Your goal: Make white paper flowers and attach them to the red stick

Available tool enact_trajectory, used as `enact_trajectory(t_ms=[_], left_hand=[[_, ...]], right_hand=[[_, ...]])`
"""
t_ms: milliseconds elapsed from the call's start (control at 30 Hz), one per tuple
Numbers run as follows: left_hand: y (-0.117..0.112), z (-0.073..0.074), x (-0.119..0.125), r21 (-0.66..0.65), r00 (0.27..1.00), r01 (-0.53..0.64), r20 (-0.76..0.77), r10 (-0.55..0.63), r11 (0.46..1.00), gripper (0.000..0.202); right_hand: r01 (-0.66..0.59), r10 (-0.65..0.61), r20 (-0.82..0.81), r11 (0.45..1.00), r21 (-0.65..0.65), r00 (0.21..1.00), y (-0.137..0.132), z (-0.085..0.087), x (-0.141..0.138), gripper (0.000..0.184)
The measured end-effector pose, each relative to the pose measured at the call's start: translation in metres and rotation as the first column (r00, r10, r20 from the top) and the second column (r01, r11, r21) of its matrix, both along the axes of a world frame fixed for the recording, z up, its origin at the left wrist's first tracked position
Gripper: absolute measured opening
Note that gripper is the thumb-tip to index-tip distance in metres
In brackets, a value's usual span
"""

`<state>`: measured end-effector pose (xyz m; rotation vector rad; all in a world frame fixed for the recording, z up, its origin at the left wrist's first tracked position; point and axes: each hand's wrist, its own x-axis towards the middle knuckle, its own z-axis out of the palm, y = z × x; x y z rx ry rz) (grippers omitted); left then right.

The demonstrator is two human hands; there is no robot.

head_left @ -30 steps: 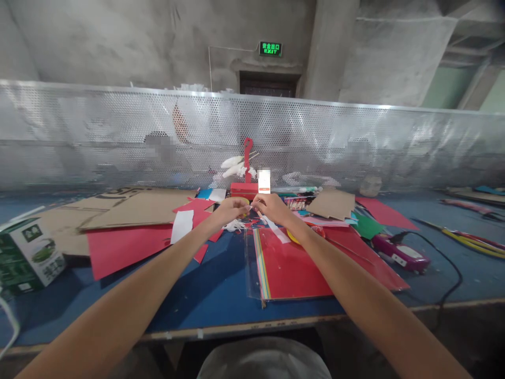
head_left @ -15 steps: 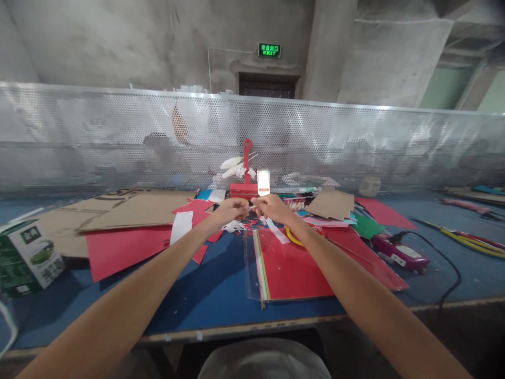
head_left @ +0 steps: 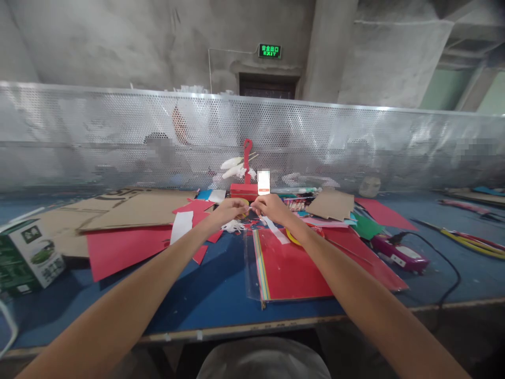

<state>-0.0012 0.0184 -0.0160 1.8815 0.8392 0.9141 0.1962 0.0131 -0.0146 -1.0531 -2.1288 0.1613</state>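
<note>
Both my arms reach far out over a blue table (head_left: pixel 213 295). My left hand (head_left: pixel 231 209) and my right hand (head_left: pixel 272 207) meet at the middle, fingers pinched together on a small thin white piece held between them, too small to name. A white paper strip (head_left: pixel 277 231) trails down below my right hand onto a clear sleeve of coloured paper with a red sheet on top (head_left: pixel 290 268). White crumpled scraps (head_left: pixel 233 226) lie just under my left hand.
Red paper sheets (head_left: pixel 122 245), brown cardboard (head_left: pixel 134 208) and a green box (head_left: pixel 27 258) lie at the left. A red stand (head_left: pixel 245 181) rises behind my hands. At the right sit a purple glue gun (head_left: pixel 398 253) with its black cord, green paper (head_left: pixel 366 226) and cardboard. A perforated metal screen (head_left: pixel 355 142) closes the back.
Hardly anything differs; my hands stay pinched together at the same spot, with only a slight shift of the fingers and the camera.
</note>
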Motion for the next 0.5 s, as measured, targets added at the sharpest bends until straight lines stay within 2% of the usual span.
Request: enact_trajectory(t_ms=[100,200,267,367,500], left_hand=[[-0.0021,0.0032,0.0002,-0.009,1.0,0.021,0.009,-0.021,1.0,0.016],[-0.0019,0.0047,-0.0009,-0.017,1.0,0.023,-0.003,-0.023,1.0,0.015],[-0.0009,0.0045,-0.0026,-0.017,1.0,0.017,-0.013,-0.017,1.0,0.017],[-0.0002,0.0048,-0.0052,-0.027,1.0,-0.016,-0.014,0.015,1.0,0.02],[-0.0015,0.0066,-0.0068,-0.063,0.999,-0.035,-0.005,0.035,0.997,0.025]], right_hand=[[0.0,0.001,0.027,0.999,-0.039,1.0,-0.0025,0.0024,0.0011,0.05],[-0.01,0.011,0.019,0.997,-0.078,1.0,-0.0049,0.0031,0.0015,0.055],[-0.044,0.041,-0.038,0.994,-0.097,0.998,-0.0057,0.0025,0.0009,0.047],[-0.098,0.08,-0.175,0.99,-0.1,0.981,-0.0049,0.0007,-0.0006,0.023],[-0.127,0.085,-0.294,0.984,-0.126,0.952,-0.0005,-0.0024,-0.0005,0.01]])
